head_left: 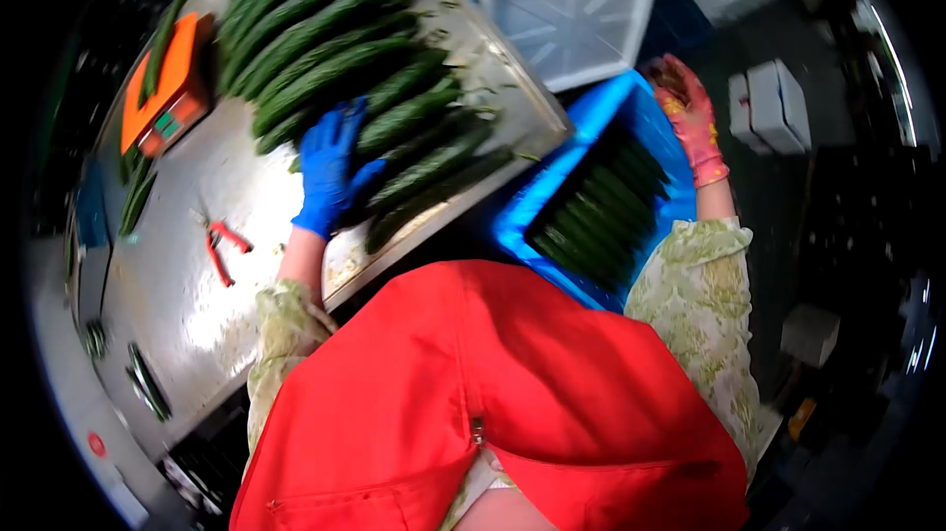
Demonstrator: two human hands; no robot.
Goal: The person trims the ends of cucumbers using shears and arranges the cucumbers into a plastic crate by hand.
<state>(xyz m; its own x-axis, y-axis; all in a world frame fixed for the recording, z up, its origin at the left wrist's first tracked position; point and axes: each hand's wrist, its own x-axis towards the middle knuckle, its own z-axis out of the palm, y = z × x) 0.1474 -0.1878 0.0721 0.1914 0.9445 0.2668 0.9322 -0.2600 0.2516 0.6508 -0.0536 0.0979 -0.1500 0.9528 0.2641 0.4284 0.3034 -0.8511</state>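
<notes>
My left hand (333, 168), in a blue glove, lies with its fingers outstretched against the pile of cucumbers (340, 68) on the metal table. The cucumbers are long, dark green and laid side by side. My right hand (696, 117), in a pink glove with yellow spots, is at the far right corner of a blue-lined crate (509, 226). Its fingers are curled round something brownish that I cannot make out. Inside the crate lie rows of cucumbers (596, 216).
Red-handled pliers or clippers (225, 245) lie on the metal table (187, 304). An orange scale (172, 88) bears a cucumber. Beyond the crate is a white plastic lid or tray (567, 19). White foam boxes (769, 107) stand on the floor at right.
</notes>
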